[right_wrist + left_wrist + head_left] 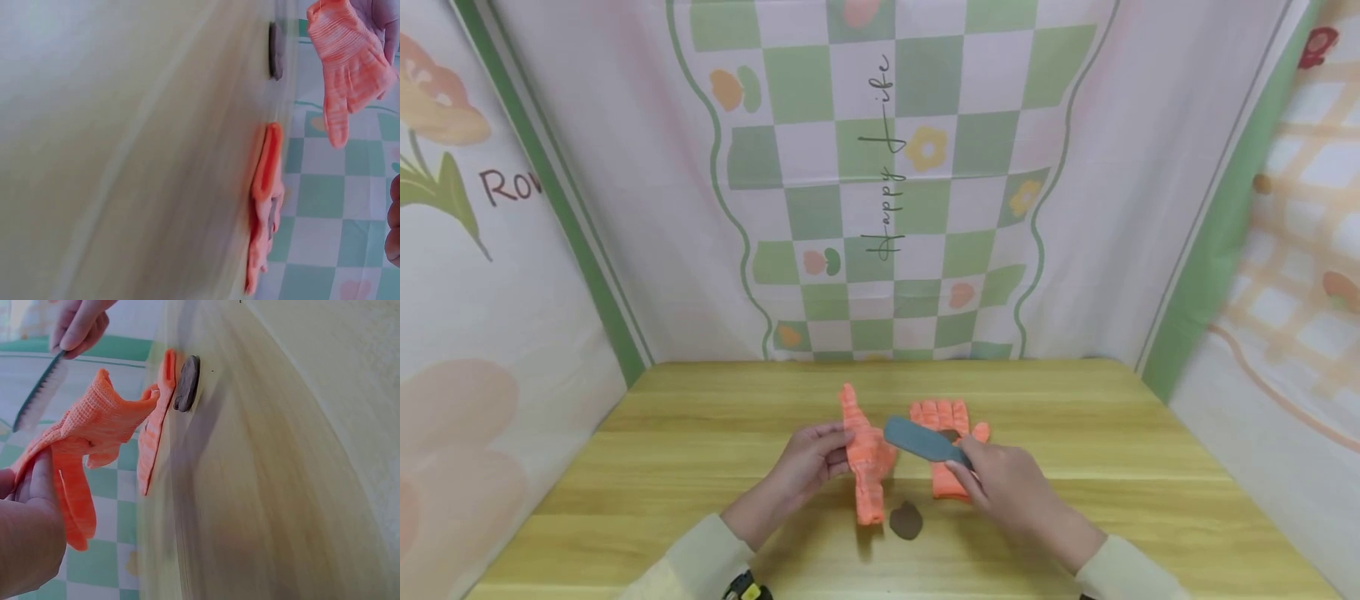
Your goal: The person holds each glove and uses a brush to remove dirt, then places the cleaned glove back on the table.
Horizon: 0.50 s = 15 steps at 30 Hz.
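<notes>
An orange knitted glove (pixel 867 457) is gripped by my left hand (pixel 808 461), raised over the table with its cuff toward me. My right hand (pixel 1011 485) holds a brush (pixel 921 439) by one end. The brush has a blue-green back, and its pale bristles (pixel 49 394) show in the left wrist view, apart from the raised glove. A second orange glove (pixel 942 413) lies on the table beneath the brush, partly hidden by it and my right hand. A dark brown patch (pixel 951 435) sits on that glove's palm. Only some right-hand fingers (pixel 394 225) appear in the right wrist view.
A flat, dark brown roundish piece (pixel 906 521) lies on the wooden table (pixel 737 533) nearer to me, between the gloves. A green-checked cloth (pixel 865 292) hangs behind the table, with more printed cloth on both sides.
</notes>
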Available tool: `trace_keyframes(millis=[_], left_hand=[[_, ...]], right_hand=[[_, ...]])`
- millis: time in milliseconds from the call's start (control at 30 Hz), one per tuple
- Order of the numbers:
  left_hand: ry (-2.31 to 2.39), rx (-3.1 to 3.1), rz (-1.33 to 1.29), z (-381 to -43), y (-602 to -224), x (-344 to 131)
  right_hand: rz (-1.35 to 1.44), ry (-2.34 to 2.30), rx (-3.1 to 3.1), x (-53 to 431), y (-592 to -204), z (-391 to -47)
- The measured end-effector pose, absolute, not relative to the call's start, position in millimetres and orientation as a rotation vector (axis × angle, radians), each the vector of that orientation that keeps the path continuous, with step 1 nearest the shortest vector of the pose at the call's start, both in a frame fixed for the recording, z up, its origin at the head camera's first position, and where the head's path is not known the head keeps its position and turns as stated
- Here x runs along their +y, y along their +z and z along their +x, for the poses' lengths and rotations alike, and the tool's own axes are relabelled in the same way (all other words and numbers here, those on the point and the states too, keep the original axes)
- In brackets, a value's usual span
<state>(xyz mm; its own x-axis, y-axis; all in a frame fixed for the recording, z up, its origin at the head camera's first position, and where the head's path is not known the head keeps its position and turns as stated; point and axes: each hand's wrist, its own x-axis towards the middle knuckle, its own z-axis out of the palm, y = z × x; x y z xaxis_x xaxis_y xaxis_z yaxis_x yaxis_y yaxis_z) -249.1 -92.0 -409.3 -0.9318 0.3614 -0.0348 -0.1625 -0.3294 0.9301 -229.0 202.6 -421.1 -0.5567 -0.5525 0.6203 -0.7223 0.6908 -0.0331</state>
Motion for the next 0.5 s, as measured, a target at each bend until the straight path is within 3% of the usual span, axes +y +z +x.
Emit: trace_keyframes(millis=[500], left_hand=[[2.306,1.559,0.274,-247.2,-404.9,-91.9]], right_hand=[[1.03,0.421,-2.308,181.0,-412.9,-231.8]])
